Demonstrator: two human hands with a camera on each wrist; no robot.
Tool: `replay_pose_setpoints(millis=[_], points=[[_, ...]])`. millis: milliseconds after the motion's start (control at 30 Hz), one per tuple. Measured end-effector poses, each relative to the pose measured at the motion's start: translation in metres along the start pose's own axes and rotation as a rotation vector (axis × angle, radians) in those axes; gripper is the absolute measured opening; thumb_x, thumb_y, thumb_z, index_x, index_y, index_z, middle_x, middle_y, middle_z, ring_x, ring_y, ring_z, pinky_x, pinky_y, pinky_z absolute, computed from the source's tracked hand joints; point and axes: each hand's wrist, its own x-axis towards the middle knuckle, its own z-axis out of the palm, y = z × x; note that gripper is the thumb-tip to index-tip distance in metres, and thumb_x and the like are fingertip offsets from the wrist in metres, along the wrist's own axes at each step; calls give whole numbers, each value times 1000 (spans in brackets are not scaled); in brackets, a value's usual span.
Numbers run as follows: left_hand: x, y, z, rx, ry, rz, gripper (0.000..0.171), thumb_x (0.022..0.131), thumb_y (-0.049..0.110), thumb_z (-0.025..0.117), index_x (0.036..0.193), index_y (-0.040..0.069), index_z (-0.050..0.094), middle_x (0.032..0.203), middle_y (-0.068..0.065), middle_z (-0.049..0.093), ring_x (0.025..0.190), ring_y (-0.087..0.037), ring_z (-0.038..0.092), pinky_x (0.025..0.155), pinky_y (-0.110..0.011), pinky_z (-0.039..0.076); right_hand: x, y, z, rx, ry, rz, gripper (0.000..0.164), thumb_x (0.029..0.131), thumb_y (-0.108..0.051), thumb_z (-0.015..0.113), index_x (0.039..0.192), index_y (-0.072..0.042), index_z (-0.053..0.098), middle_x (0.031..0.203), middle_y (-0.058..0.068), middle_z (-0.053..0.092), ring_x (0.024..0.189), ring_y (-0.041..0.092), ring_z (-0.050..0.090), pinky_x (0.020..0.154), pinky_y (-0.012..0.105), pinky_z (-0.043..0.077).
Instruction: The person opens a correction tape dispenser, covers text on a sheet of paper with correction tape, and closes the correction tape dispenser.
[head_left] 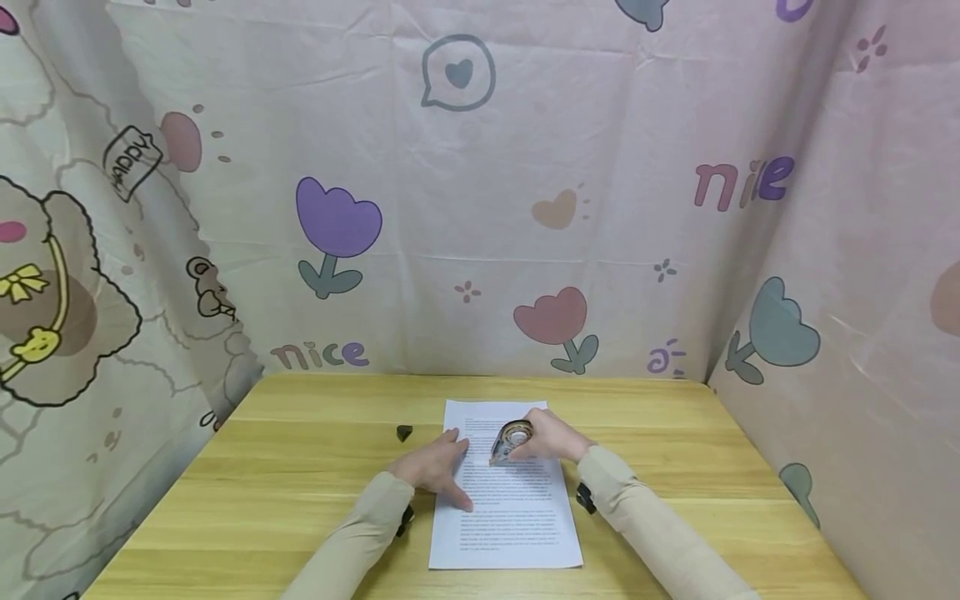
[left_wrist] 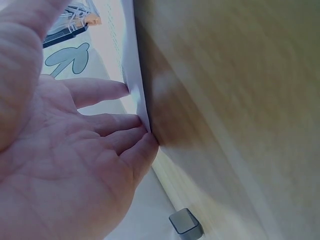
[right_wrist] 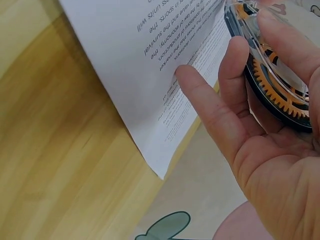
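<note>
A printed sheet of paper [head_left: 510,533] lies on the wooden table. My right hand [head_left: 551,435] grips a correction tape dispenser [head_left: 515,435] over the upper middle of the sheet, its tip down at the lines of text. In the right wrist view, an orange gear shows through the clear case of the dispenser [right_wrist: 280,85], held between thumb and fingers, while one finger reaches down to the print. My left hand [head_left: 433,468] rests with spread fingers on the sheet's left edge. Its fingertips [left_wrist: 147,140] touch the paper's edge in the left wrist view.
A small dark cap-like piece [head_left: 404,432] lies on the table left of the sheet, beyond the left hand. Wooden tabletop [head_left: 300,467] extends to both sides. A patterned cloth [head_left: 465,208] hangs behind the table and along its sides.
</note>
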Motion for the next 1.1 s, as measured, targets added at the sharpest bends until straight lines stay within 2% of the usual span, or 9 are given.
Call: replay_pose_setpoints(millis=[733,1100], points=[[-1,3,-1,-14,2,-21,111,64,45,90,148,-4,36,159,-27,22,148,-39,22,120,-51,25,-4,5,-4,-25,17,1,25,71,-20,87,87,-9,71,74,-4,69,63,9,61,62,24,53],[-1,1,-1,0,10,-2,111,64,46,90,147,-5,37,158,-29,23,148,-41,23,120,-52,26,-5,4,-5,-23,21,5,24,72,-19,87,85,-8,71,72,-3,69,63,10,61,61,26,52]])
